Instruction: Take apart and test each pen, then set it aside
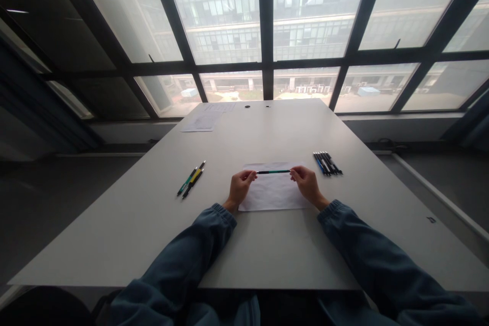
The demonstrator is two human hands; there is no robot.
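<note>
A green and black pen (pixel 274 171) is stretched level between my two hands, over a white sheet of paper (pixel 273 193). My left hand (pixel 241 186) pinches its left end, and my right hand (pixel 306 183) pinches the right end. Off to the left lie a few pens, among them a green pen (pixel 187 182) and a yellow pen (pixel 194 182), side by side and slanted. To the right, several dark pens (pixel 331 164) and a blue one (pixel 319 163) rest in a close row.
The white table (pixel 114 244) reaches forward to large framed windows (pixel 229 10). Printed sheets (pixel 200 121) lie at its far left. Two small dark round spots (pixel 247 107) show near the far edge. A small dark item (pixel 431 219) is at the right.
</note>
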